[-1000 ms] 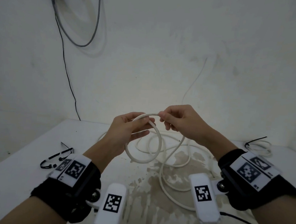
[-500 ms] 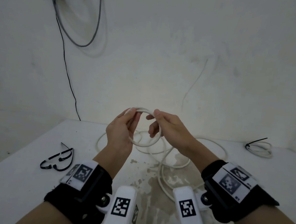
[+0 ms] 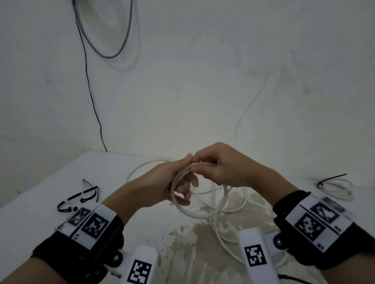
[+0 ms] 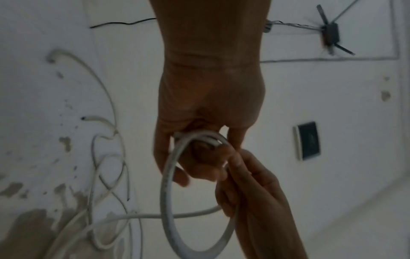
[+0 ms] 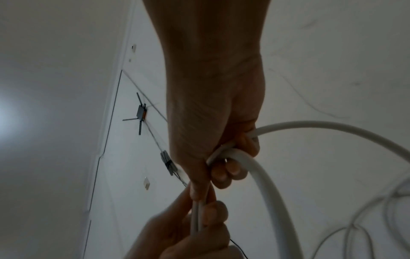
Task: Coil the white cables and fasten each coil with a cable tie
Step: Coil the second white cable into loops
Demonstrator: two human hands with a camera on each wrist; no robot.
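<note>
White cable is the one thing being worked — a single length, with at least two turns gathered into a small coil held above the table, the rest trailing down in loose loops over the stained middle of the tabletop. The left hand grips the coil at its top, fingers curled round the bunched strands; the right hand meets it there, thumb and fingers pinching the same strands, so the two hands are touching. The right wrist view shows the cable passing through the right hand's curled fingers and arcing away to the right.

One finished coil, white with a black tie round it, lies at the far right of the table, well apart from the hands. At the left edge lies a small bunch of black cable ties — their number cannot be counted. Two wrist bands carry square printed markers. A grey cable loop and a thin black wire hang on the wall behind.

The hands cover the point where the strands cross, so the exact number of turns is unclear. The left wrist view is blurred; it shows a dark device with antennas on a wall and a dark panel.
</note>
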